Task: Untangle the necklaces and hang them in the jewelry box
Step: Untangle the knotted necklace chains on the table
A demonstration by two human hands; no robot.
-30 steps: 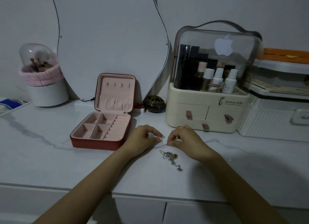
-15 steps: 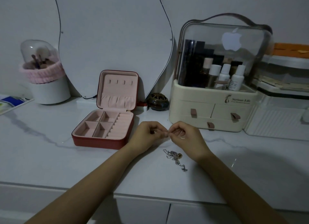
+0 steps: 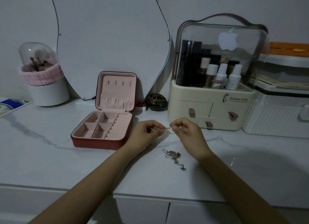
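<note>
Together, the left hand and right hand each pinch a thin chain in a closed grip above the bench; tangled necklaces lie below, right of the open jewelry box.

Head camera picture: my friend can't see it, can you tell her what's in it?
Two hands, left hand and right hand, pinch a thin chain above a white table. More tangled necklaces lie below; an open red jewelry box sits left.
</note>
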